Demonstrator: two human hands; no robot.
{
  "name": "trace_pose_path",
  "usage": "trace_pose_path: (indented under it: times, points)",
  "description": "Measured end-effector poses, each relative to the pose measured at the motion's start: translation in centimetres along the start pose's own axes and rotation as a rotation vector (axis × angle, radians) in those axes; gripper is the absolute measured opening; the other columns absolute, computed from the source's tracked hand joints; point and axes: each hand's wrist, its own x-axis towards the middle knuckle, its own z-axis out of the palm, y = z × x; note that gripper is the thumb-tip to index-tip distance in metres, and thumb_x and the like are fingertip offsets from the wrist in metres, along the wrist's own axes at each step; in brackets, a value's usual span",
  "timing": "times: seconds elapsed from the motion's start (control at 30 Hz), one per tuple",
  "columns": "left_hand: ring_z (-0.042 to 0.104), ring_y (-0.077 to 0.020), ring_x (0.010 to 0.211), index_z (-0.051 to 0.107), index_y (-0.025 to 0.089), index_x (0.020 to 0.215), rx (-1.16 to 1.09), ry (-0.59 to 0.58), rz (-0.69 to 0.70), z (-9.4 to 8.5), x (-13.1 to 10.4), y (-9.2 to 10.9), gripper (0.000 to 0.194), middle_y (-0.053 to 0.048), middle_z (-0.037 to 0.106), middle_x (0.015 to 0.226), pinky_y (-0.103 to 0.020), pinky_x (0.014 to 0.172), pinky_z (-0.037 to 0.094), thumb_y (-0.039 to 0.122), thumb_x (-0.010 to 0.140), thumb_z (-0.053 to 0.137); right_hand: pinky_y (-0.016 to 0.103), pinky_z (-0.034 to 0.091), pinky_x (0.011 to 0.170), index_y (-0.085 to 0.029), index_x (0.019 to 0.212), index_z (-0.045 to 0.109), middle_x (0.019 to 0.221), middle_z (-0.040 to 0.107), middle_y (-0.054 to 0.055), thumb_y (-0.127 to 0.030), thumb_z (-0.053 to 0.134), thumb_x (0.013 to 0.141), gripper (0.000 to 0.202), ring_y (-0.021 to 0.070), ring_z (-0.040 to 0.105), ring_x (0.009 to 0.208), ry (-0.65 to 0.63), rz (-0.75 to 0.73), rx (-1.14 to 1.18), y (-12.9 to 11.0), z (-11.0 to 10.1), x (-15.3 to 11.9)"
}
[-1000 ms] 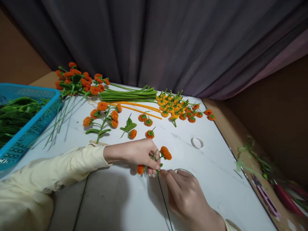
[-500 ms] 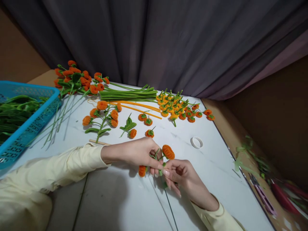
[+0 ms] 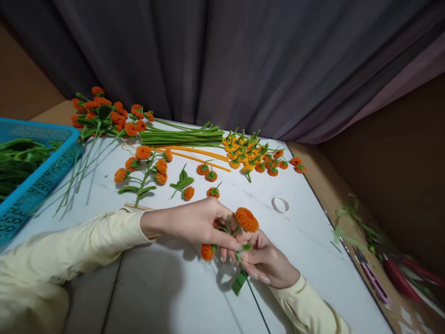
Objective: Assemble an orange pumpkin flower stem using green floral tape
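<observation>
Over the front of the table, my left hand (image 3: 205,222) pinches the green stem of an artificial flower spray. One orange pipe-cleaner bloom (image 3: 246,219) stands up between my hands, and another orange bloom (image 3: 207,252) hangs below my left fingers. My right hand (image 3: 273,262) meets the left at the stem, its thumb and fingers closed on a strip of green floral tape. The tape's loose end (image 3: 239,283) dangles beneath. A thin dark stem wire (image 3: 256,301) runs down toward the front edge. The exact wrap at the fingertips is partly hidden.
A blue basket (image 3: 38,174) of green leaves stands at left. Farther back lie a finished-looking orange spray (image 3: 144,178), green pipe cleaners (image 3: 181,136), yellow blooms (image 3: 239,150) and orange bunches (image 3: 100,109). A white tape roll (image 3: 280,204) and a pink-handled tool (image 3: 373,278) are at right.
The held bloom has turned and now faces more to the front. The tape's loose end has swung into view under my right hand, and the wire slants farther right. The view has shifted slightly.
</observation>
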Motion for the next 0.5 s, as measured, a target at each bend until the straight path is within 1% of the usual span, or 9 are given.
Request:
trace_pose_path:
  times: [0.1, 0.23, 0.37, 0.43, 0.5]
  points:
    - [0.060, -0.0093, 0.056, 0.063, 0.012, 0.074, 0.040, -0.018, 0.037, 0.1, -0.2, 0.1, 0.006, 0.000, 0.065, 0.063, -0.015, 0.051, 0.046, 0.017, 0.078, 0.062, 0.013, 0.016, 0.023, -0.008, 0.068, 0.063, 0.046, 0.059, 0.000, -0.025, 0.074, 0.065, 0.020, 0.0005, 0.031, 0.022, -0.058, 0.037, 0.039, 0.2, -0.1, 0.2]
    - [0.058, -0.0098, 0.059, 0.065, 0.011, 0.078, 0.111, -0.066, 0.085, 0.1, -0.3, 0.1, 0.009, -0.002, 0.066, 0.067, -0.015, 0.054, 0.044, 0.019, 0.078, 0.062, 0.013, 0.019, 0.023, -0.006, 0.076, 0.064, 0.043, 0.057, -0.001, -0.029, 0.074, 0.065, 0.027, 0.0015, 0.032, 0.022, -0.169, 0.145, 0.049, 0.6, -0.1, 0.5]
    - [0.051, -0.0086, 0.056, 0.066, 0.010, 0.076, 0.254, -0.106, 0.154, 0.2, -0.4, -0.2, 0.011, -0.001, 0.062, 0.064, -0.015, 0.054, 0.041, 0.019, 0.078, 0.062, 0.013, 0.023, 0.025, -0.010, 0.079, 0.062, 0.045, 0.058, -0.003, -0.027, 0.075, 0.065, 0.026, 0.0020, 0.034, 0.023, -0.252, 0.210, 0.087, 1.2, 0.0, 0.6]
    - [0.049, -0.0092, 0.056, 0.065, 0.012, 0.074, 0.342, -0.099, 0.228, 0.1, -0.4, -0.4, 0.012, -0.001, 0.060, 0.062, -0.018, 0.056, 0.041, 0.021, 0.080, 0.060, 0.014, 0.022, 0.025, -0.010, 0.076, 0.062, 0.045, 0.058, -0.003, -0.028, 0.073, 0.068, 0.023, 0.0023, 0.035, 0.024, -0.271, 0.226, 0.100, 1.5, -0.1, 0.6]
    - [0.051, -0.0115, 0.059, 0.063, 0.014, 0.068, 0.433, -0.094, 0.337, 0.0, -0.3, -0.4, 0.015, -0.002, 0.060, 0.061, -0.022, 0.063, 0.043, 0.019, 0.081, 0.058, 0.015, 0.021, 0.025, -0.009, 0.072, 0.063, 0.044, 0.057, -0.002, -0.033, 0.069, 0.072, 0.024, 0.0025, 0.034, 0.024, -0.280, 0.252, 0.088, 1.9, -0.3, 0.5]
